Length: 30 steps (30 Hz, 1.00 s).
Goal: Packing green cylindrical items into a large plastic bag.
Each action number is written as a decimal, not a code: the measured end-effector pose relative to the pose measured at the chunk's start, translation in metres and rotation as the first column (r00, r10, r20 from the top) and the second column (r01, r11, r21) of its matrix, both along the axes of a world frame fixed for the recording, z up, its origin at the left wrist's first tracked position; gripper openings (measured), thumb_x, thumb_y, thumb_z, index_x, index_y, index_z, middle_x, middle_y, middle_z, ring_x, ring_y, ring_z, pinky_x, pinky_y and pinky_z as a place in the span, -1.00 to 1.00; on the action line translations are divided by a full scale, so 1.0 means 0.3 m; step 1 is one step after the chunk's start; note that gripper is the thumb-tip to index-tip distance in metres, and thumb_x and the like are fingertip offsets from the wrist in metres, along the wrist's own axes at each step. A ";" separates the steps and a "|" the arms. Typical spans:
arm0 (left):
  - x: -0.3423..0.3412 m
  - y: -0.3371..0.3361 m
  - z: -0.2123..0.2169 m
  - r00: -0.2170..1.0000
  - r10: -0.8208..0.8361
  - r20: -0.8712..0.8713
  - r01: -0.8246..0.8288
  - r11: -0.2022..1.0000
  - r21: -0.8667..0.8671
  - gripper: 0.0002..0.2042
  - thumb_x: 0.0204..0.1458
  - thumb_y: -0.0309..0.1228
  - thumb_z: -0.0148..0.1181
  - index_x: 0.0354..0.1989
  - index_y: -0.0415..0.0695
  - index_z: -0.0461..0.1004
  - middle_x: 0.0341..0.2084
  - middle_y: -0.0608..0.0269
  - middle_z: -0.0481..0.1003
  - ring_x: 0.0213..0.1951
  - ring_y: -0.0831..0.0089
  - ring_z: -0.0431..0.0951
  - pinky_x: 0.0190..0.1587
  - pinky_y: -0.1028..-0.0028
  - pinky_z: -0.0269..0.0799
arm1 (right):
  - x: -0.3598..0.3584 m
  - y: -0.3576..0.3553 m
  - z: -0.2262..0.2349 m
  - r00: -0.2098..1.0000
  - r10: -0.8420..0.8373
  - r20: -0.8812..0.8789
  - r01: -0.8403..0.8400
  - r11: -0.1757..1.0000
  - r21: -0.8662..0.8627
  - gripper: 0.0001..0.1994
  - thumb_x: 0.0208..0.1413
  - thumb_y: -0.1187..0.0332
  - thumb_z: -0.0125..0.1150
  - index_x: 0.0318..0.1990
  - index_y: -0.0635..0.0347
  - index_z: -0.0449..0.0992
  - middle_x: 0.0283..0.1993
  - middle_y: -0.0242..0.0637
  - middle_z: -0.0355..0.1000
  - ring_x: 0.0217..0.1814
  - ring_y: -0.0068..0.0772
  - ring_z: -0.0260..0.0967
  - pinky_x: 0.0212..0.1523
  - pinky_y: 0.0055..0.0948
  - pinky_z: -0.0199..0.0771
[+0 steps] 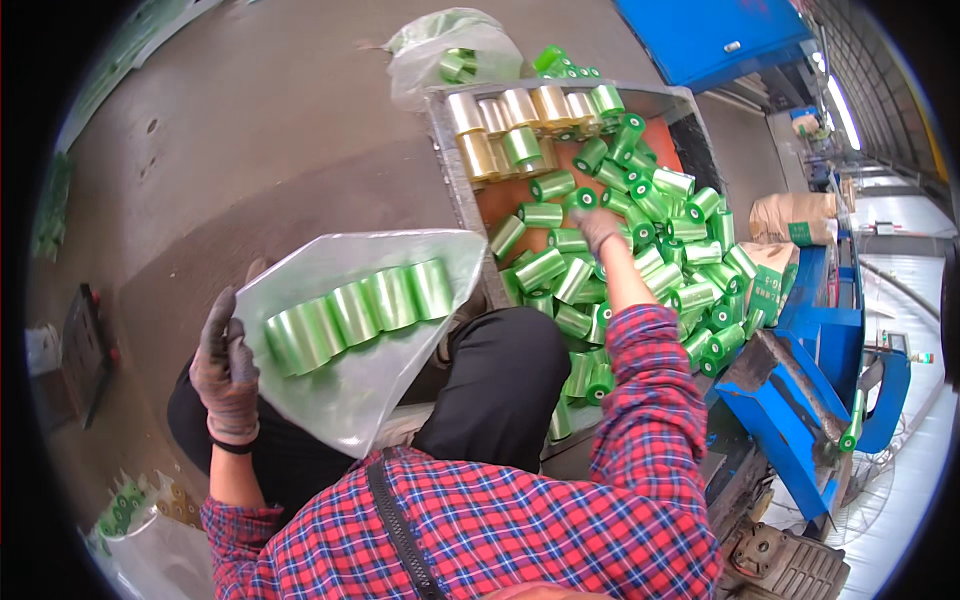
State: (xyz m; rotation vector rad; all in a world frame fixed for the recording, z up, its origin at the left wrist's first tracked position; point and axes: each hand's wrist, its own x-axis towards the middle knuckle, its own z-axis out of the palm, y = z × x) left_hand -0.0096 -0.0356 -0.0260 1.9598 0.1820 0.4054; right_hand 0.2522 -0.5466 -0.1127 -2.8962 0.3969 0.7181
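Note:
At the left, my gloved left hand (225, 385) is closed on the edge of a clear plastic bag (350, 400), which lies across my lap. Inside the bag several green film rolls (354, 313) sit side by side in a row. My gloved right hand (600, 228) reaches into a large box (455, 190) heaped with loose green film rolls (690, 230). Its fingertips are at a green roll (586, 198) near the middle of the box; they are blurred, and whether they grip it is unclear.
Pale yellowish rolls (500, 110) stand stacked in the box's far left corner. Beyond the box lies another plastic bag (450, 55) with green rolls. A blue cabinet (715, 40) is at the far right, and blue machine parts (790, 420) stand close on my right, near paper sacks (790, 218).

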 end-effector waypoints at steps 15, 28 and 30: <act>0.488 -0.649 0.175 0.871 -0.463 -0.163 0.452 0.886 -0.101 -0.28 -0.17 -0.34 0.25 0.20 -0.18 0.04 0.05 -0.08 0.26 0.01 0.25 0.37 0.03 0.33 0.29 | -0.254 0.171 -0.090 0.766 -0.574 -0.288 0.075 -0.365 0.928 -0.38 -0.17 0.27 0.35 0.09 0.11 0.22 -0.09 -0.37 0.30 -0.14 -0.46 0.28 -0.15 -0.44 0.36; 0.406 -0.425 0.243 0.388 -0.606 -0.695 0.746 0.649 -0.150 -0.18 -0.46 -0.20 0.32 0.10 -0.26 0.16 -0.14 0.01 0.40 -0.07 0.22 0.41 0.02 0.36 0.28 | -0.393 -0.182 -0.519 0.562 -0.797 0.222 0.625 0.585 0.517 -0.21 -0.47 0.06 0.46 -0.06 0.40 0.32 -0.06 0.08 0.35 -0.02 0.03 0.31 0.00 -0.23 0.28; 0.350 -0.366 0.055 0.414 -0.288 -0.863 0.754 0.639 0.149 -0.19 -0.49 -0.16 0.36 0.03 -0.29 0.21 -0.18 -0.11 0.41 -0.08 0.08 0.41 0.01 0.34 0.28 | -0.408 -0.215 -0.560 0.420 -0.906 0.059 0.432 0.256 0.865 -0.34 -0.37 0.15 0.46 -0.10 0.39 0.37 -0.14 -0.10 0.41 -0.16 -0.28 0.37 -0.11 -0.35 0.33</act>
